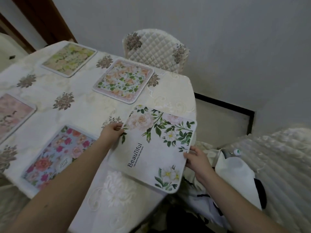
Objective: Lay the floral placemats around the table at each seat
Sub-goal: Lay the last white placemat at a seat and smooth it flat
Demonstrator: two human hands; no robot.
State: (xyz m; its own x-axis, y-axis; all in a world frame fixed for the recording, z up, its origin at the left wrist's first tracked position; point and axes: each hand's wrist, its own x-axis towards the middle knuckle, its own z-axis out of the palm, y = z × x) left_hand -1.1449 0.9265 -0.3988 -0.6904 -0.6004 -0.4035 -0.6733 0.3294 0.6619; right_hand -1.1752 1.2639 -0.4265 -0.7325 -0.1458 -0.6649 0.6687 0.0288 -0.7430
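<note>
A white placemat [156, 148] printed with white flowers, green leaves and the word "Beautiful" is at the table's near right corner, hanging partly over the edge. My left hand [111, 132] pinches its far left edge and my right hand [196, 158] grips its right edge. Several other floral placemats lie flat on the table [80, 106]: a blue one with pink flowers [57, 157] under my left forearm, a peach and green one [123, 81], a pale green one [69, 59] at the far side, and a pink one [11, 115] at the left edge.
A cream embroidered tablecloth covers the table. A quilted chair [156, 51] stands at the far side against the grey wall. To the right, a lace-covered seat [277, 157] holds a white bag and a black and white item [239, 174]. A wooden door frame [42, 19] is at the back left.
</note>
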